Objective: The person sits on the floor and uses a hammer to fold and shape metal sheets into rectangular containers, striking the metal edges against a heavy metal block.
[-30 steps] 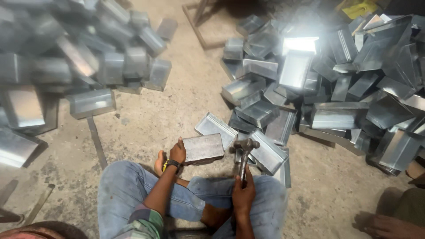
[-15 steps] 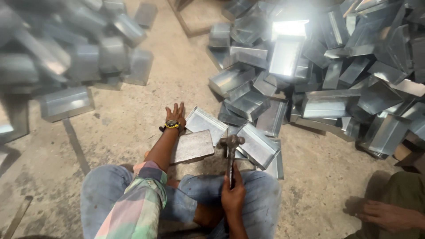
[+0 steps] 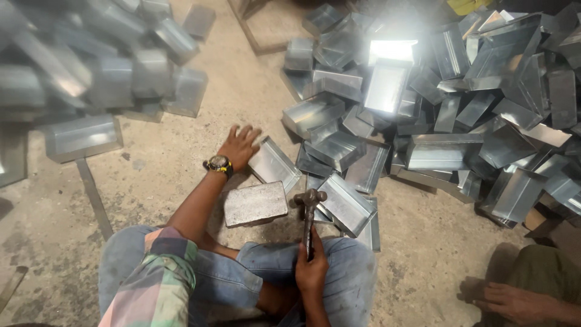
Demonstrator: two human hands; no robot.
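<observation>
Nearest, the right hand (image 3: 311,269) is clenched round a hammer (image 3: 308,215), head-heavy and best held low on its handle. Just beyond lies a thick metal block (image 3: 255,204) on the floor (image 3: 157,175). Farther out, the left hand (image 3: 240,145) is spread, fingers touching a light, stiff, probably sharp-edged sheet-metal tray (image 3: 275,163).

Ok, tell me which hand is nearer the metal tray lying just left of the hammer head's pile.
Left. The left hand is spread right at the sheet-metal tray, touching or almost touching its edge. The right hand is lower, between the knees, gripping the hammer handle.
</observation>
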